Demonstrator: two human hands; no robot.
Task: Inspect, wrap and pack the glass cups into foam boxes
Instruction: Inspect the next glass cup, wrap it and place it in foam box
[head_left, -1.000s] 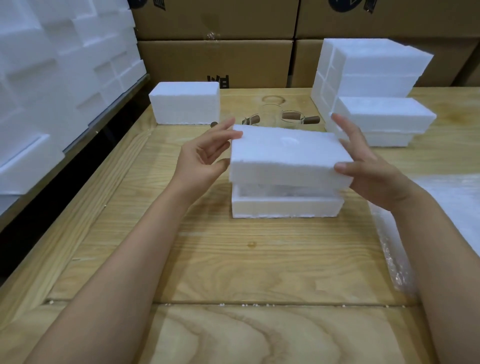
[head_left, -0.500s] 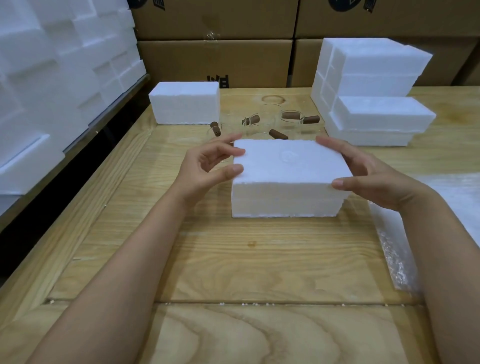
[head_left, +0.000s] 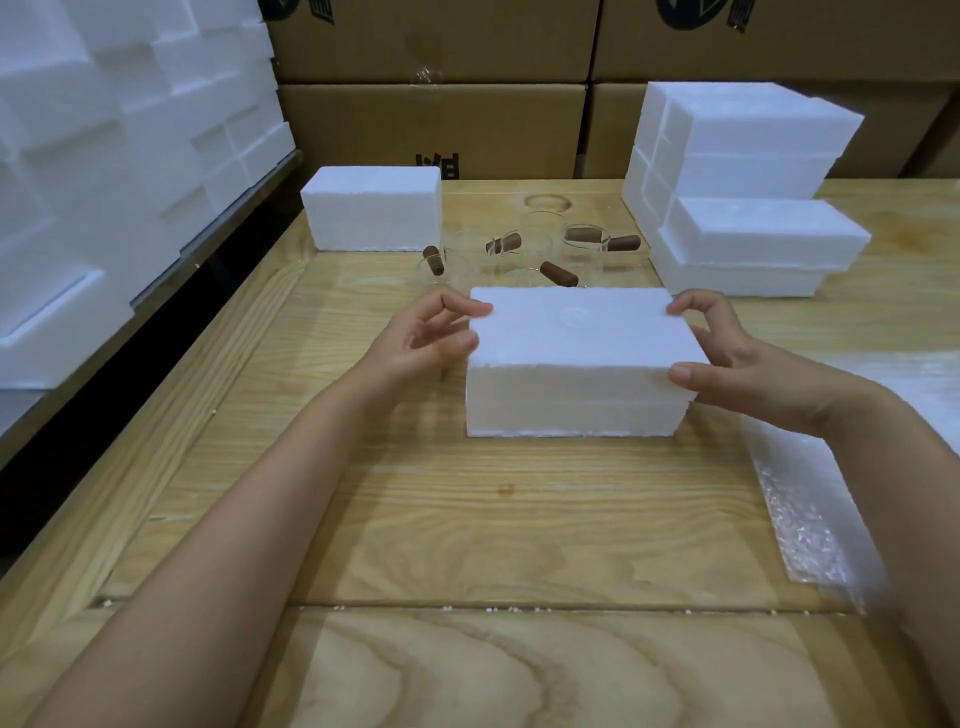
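One foam box (head_left: 571, 400) sits mid-tabletop (head_left: 467, 519), lid (head_left: 582, 332) down flush. Contents are hidden, presumably a wrapped cup. Both grips narrow: left hand (head_left: 421, 340) and right hand (head_left: 737, 369) pinch the lid's ends with fingertips. This box looks about finished. Left to do: several glass cups (head_left: 524, 249) just behind it, bare, not yet wrapped. Bubble wrap (head_left: 810, 519) lies at right, and stacked boxes (head_left: 753, 218) wait at far right.
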